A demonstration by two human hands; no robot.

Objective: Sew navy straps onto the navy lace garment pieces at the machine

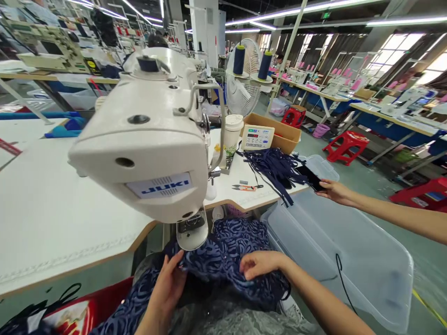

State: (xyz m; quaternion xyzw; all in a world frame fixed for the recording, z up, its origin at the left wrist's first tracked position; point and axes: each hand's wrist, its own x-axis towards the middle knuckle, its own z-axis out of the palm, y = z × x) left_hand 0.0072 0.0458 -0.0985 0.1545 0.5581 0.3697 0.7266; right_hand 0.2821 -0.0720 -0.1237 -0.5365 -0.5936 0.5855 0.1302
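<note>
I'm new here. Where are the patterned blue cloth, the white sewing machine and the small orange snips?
Patterned blue cloth (223,258), head view: its patterned surface, near the middle.
White sewing machine (155,157), head view: the smooth front casing.
Small orange snips (246,188), head view: the orange handle.

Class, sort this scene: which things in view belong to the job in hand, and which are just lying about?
Probably part of the job:
patterned fabric
sewing machine
thread cones
snips
navy strips

Probably just about:
lidded cup
fan
red stools
phone, in another person's hand
</note>
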